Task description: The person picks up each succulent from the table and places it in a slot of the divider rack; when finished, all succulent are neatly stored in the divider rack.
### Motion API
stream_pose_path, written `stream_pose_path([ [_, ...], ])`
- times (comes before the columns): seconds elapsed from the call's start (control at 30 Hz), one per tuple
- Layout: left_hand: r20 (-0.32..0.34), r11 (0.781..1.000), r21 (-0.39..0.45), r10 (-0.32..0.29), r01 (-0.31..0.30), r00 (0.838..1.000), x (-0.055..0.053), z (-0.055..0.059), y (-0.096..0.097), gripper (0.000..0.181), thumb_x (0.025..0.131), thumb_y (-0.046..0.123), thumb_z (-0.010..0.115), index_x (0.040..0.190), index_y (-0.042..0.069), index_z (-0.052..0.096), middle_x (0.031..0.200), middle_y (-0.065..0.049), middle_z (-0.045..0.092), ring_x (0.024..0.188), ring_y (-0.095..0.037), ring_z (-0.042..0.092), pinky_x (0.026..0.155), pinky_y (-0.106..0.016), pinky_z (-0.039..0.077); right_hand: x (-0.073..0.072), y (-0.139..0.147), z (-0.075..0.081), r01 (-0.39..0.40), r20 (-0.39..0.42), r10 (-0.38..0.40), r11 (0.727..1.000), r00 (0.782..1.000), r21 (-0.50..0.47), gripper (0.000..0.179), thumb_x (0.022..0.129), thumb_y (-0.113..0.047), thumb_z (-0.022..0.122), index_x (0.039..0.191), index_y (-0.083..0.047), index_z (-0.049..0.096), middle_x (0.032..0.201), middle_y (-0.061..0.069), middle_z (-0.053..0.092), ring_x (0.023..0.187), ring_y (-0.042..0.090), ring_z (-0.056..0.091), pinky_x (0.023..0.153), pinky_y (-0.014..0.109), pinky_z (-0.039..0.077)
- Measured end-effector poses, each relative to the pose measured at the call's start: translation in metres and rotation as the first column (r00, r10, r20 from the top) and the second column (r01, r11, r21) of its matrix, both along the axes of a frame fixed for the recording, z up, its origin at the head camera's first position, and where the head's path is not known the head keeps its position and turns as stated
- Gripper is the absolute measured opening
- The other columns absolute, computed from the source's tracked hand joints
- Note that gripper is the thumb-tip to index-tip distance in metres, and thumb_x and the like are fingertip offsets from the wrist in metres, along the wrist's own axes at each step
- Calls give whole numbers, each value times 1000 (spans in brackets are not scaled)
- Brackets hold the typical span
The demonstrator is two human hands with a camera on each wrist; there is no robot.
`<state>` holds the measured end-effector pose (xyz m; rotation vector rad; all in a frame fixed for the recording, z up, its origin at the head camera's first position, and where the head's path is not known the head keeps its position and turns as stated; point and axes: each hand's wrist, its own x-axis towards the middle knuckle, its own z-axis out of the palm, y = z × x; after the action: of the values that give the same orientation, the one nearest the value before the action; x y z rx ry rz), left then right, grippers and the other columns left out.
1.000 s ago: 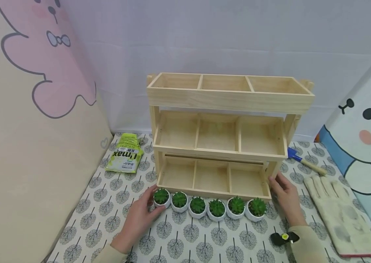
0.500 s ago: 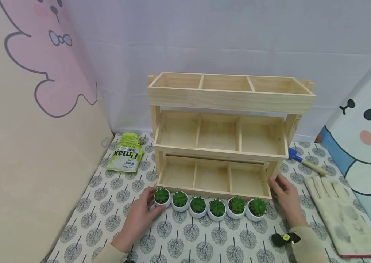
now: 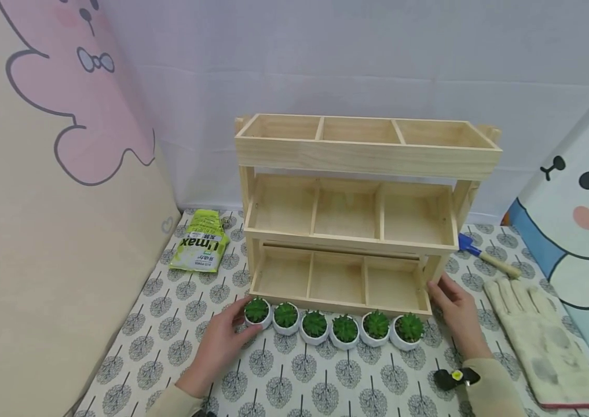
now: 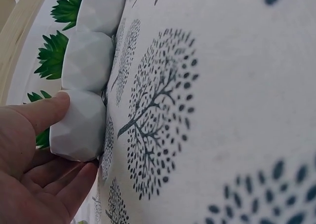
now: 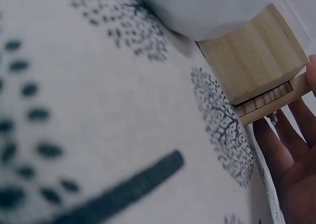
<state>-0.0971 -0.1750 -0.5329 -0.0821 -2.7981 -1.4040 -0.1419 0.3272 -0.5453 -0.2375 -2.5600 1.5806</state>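
Note:
My left hand (image 3: 219, 343) holds the leftmost small succulent in a white faceted pot (image 3: 256, 311). In the left wrist view the thumb lies on the side of that pot (image 4: 79, 127), with the fingers around its far side and base. More potted succulents (image 3: 345, 331) stand beside it in a row along the front of a three-tier wooden plant stand (image 3: 367, 161). At the stand's lower right leg, my right hand (image 3: 457, 313) grips the wood. The right wrist view has the fingers behind the leg slat (image 5: 276, 105) and the thumb partly cut off at the edge.
A green and white bag (image 3: 199, 242) lies left of the stand. To the right are a small blue-headed shovel (image 3: 492, 260) with a wooden handle and pale work gloves (image 3: 541, 341). The tree-print cloth (image 3: 294, 382) covers the table. White fabric (image 3: 351, 58) hangs behind.

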Motion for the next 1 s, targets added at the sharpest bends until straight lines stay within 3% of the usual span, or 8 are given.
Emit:
stream_pose_path([
  [0.37, 3, 996, 87, -6, 6, 1000, -3, 3, -4, 68, 82, 17, 91, 143, 10, 62, 131, -13, 69, 113, -27, 71, 94, -29, 57, 0, 0, 0, -4, 0, 4, 1000, 1000, 4, 66, 107, -47, 55, 163, -17, 36, 159, 17, 44, 140, 41, 48, 89, 6, 47],
  [0.73, -53, 992, 107, -54, 59, 997, -11, 28, -5, 66, 83, 16, 91, 141, 6, 62, 130, -11, 68, 117, -28, 68, 93, -30, 58, -1, 2, -4, -1, -25, 1, 1000, 1000, -4, 65, 107, -44, 57, 162, -16, 37, 157, 20, 46, 127, 9, 55, 86, 7, 49],
  [1.0, -76, 992, 95, -76, 83, 994, -24, 41, 2, 69, 83, 17, 90, 144, 5, 59, 131, -12, 67, 109, -29, 71, 88, -29, 60, -1, 2, -4, 1, -24, -1, 1000, 1000, 5, 64, 107, -44, 57, 162, -17, 39, 157, 18, 47, 127, 8, 54, 87, 7, 47],
])
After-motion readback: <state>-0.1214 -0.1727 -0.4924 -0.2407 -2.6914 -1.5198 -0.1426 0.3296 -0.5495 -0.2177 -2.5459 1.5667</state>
